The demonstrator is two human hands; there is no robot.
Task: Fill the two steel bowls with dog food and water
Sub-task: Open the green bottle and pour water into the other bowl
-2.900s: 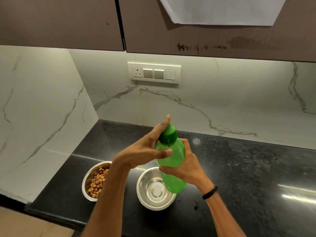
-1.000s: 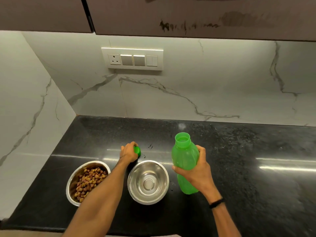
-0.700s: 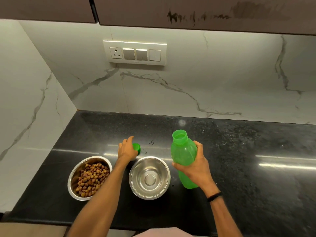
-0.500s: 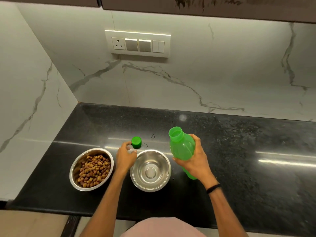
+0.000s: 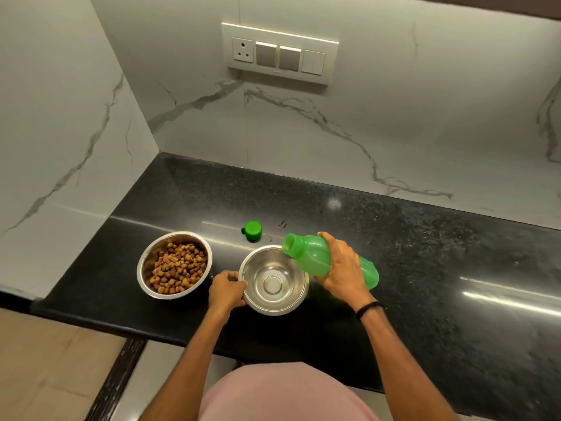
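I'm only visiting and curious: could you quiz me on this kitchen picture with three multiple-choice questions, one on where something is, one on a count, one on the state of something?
1. Where is the green cap?
A. On the black counter, beyond the kibble-free bowl
B. On the floor
C. Inside a cupboard

2. How many steel bowls hold kibble?
A. None
B. One
C. Two

3. How is the green bottle placed?
A. Upright and capped
B. Tilted, its open mouth at the kibble-free bowl's rim
C. Lying untouched on the counter

Answers:
1 A: the cap sits on the counter, apart from both bowls.
2 B: only the kibble bowl has brown pieces in it.
3 B: the right hand grips the bottle tipped toward the kibble-free bowl, which the left hand holds by its rim.
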